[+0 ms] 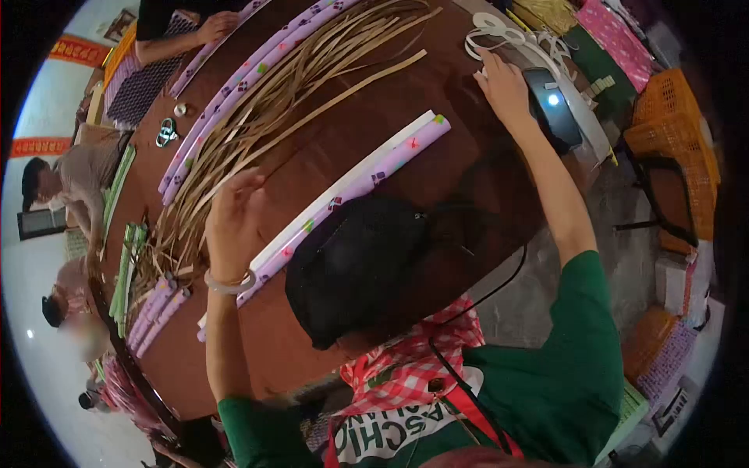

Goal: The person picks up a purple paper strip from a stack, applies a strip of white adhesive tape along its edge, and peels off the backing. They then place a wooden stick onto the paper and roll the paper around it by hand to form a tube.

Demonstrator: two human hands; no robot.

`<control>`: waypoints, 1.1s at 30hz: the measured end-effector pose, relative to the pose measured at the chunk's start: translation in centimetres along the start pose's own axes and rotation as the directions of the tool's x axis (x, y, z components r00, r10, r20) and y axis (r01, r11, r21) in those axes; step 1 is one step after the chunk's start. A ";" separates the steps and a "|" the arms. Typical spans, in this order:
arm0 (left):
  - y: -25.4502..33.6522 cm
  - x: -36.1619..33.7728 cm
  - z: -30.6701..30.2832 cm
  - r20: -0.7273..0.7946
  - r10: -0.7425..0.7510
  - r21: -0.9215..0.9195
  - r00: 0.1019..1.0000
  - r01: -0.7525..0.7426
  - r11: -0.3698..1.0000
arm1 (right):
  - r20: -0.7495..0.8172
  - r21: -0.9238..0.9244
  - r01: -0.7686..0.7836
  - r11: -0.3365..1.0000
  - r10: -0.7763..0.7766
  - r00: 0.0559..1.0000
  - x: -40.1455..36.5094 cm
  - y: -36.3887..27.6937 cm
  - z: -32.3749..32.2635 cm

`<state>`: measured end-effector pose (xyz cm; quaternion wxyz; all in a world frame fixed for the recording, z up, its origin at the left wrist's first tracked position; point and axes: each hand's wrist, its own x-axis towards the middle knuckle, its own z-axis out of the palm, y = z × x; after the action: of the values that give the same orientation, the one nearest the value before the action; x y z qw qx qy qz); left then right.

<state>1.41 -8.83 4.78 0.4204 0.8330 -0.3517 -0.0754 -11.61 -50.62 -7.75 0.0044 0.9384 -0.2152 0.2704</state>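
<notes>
Lower edge of frame: one green sleeve [538, 382] at lower right, and a red-and-white checked cloth [409, 366] at lower centre. Centre: one black cap [355, 269], over the near part of the brown bench [406, 288].

Left hand [240, 214], centre left: grip loosely open, fingers curved, nothing seen in it; palm side partly hidden. Forearm upright in the frame, pale bangle [229, 284] at the wrist; hand near the left side of the long tubes.

Long tubes, two, side by side, slanting from lower left to upper right across the bench: one white tube [347, 182], one lilac patterned tube [390, 165], partly behind the cap.

Right hand [503, 82], upper right: arm extended up the frame, fingers bent at the white tape rolls [499, 30]; whether the grip is closed on one, cannot tell. Dark device [555, 109] with a bright spot, just beside the hand.

Farther: tan strips [289, 93] heaped at upper centre; more lilac tubes [257, 74] beside them; short lilac tubes [156, 316] at lower left; a co-worker's hand [218, 27] at upper left.
</notes>
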 end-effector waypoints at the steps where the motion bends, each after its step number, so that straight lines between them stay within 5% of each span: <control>1: -1.2 -2.3 -1.9 -0.047 -0.017 0.094 0.999 0.021 0.995 | -0.042 -0.058 0.080 0.995 -0.082 0.996 0.3 0.1 0.0; 4: -4.5 -10.4 -6.7 -0.225 0.010 0.249 0.974 0.048 0.967 | 0.079 0.022 0.000 1.000 -0.002 0.997 0.6 1.1 0.8; 5: -4.5 -13.1 -7.6 -0.286 -0.034 0.294 0.958 0.121 0.948 | 0.137 0.182 -0.159 0.970 0.135 0.981 0.7 0.1 -0.1; 6: -4.4 -15.8 -8.5 -0.344 -0.075 0.334 0.936 0.197 0.922 | 0.078 0.135 -0.093 0.986 0.083 0.993 0.9 1.5 1.6; 7: -5.2 -18.3 -9.2 -0.388 -0.105 0.342 0.916 0.249 0.906 | 0.121 0.183 -0.190 0.965 0.170 0.978 0.8 0.7 1.5; 9: -8.7 -24.3 -8.9 -0.544 -0.064 0.120 0.836 0.153 0.981 | 0.070 0.086 -0.049 0.995 0.044 0.997 1.0 1.7 2.8; 10: -7.9 -25.7 -8.3 -0.581 -0.195 -0.051 0.791 0.203 0.978 | -0.039 0.120 0.088 0.989 -0.084 0.996 1.1 2.4 3.6; 12: -7.9 -28.6 -8.0 -0.546 -0.172 0.335 0.820 0.402 0.852 | 0.075 -0.190 0.084 0.978 -0.070 0.995 1.2 1.2 2.5; 14: -7.7 -29.8 -6.4 -0.587 -0.224 0.275 0.778 0.452 0.849 | 0.113 -0.393 0.142 0.909 -0.105 0.988 1.6 -0.6 0.4; 16: -8.3 -30.0 -5.4 -0.587 -0.139 0.366 0.798 0.414 0.833 | 0.020 -0.286 0.308 0.908 -0.315 0.949 1.7 -4.4 -2.6; 18: -9.1 -28.5 -4.9 -0.565 -0.033 0.443 0.824 0.337 0.831 | 0.157 0.248 0.474 0.845 -0.518 0.841 1.0 -8.0 -4.6; 22: -11.0 -23.8 -5.3 -0.537 0.063 0.540 0.841 0.286 0.792 | 0.281 0.477 0.555 0.681 -0.717 0.638 -1.3 -15.7 -8.7; 25: -13.1 -21.8 -6.3 -0.465 0.133 0.637 0.875 0.226 0.737 | 0.412 0.496 0.497 0.712 -0.697 0.587 -1.4 -16.8 -7.8; 26: -13.6 -21.5 -6.7 -0.375 0.034 0.643 0.926 0.234 0.729 | 0.446 0.500 0.453 0.738 -0.668 0.596 -1.7 -16.9 -7.3; 27: -14.0 -21.3 -6.7 -0.274 -0.065 0.648 0.959 0.235 0.724 | 0.447 0.494 0.454 0.741 -0.665 0.599 -1.9 -16.9 -6.9; 33: -14.3 -19.7 -5.3 -0.222 0.050 0.749 0.974 0.137 0.648 | 0.368 0.386 0.593 0.707 -0.707 0.604 -1.8 -14.1 -6.0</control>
<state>-3.49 13.15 -6.01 0.0674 0.9434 -0.2813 0.1625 -10.26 -36.35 -2.02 -0.0574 0.9814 0.1815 0.0249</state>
